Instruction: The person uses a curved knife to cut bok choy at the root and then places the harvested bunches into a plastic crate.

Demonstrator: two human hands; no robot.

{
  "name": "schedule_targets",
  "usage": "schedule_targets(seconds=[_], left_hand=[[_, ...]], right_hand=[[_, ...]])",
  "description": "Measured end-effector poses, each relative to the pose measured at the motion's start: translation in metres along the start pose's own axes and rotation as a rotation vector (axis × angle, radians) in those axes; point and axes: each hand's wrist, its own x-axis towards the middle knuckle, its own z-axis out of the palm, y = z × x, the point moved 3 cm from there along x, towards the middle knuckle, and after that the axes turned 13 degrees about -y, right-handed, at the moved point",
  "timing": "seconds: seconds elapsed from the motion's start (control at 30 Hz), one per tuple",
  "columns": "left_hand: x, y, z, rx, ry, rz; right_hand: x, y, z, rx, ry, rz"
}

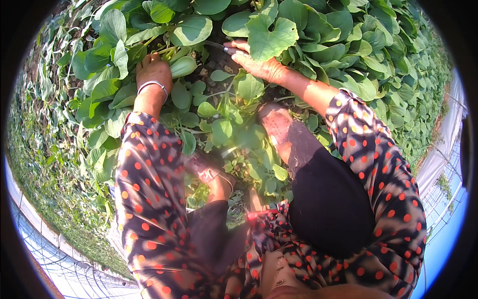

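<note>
At the upper left, my left hand (154,73), with a bangle (152,86) at its wrist, is closed around leafy bok choy (109,80). Its fingertips are hidden by the plants. Right beside this hand, a pale green bok choy base (183,67) points to the right. My right hand (259,67) grips a slim-handled knife (226,49), whose thin blade reaches left towards the bok choy. A broad lobed leaf (272,37) covers part of the right hand. Bare soil (213,61) shows between my hands.
Dense bok choy (388,56) grows to the right. Wilted leaves (48,78) lie over the ground at left. Small plants (224,129) stand between my shoes (274,121). White sheeting (438,149) and wire framework (448,179) run along the far right edge.
</note>
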Motion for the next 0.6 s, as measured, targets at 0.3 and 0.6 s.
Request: schedule_targets(seconds=[0.3,0.6], left_hand=[[-0.027,0.000,0.023,0.064,0.170,0.099],[-0.025,-0.005,0.027,-0.026,0.192,0.144]], right_hand=[[0.078,-0.072,0.018,-0.362,-0.068,0.049],[0.124,-0.048,0.034,-0.502,-0.023,-0.112]])
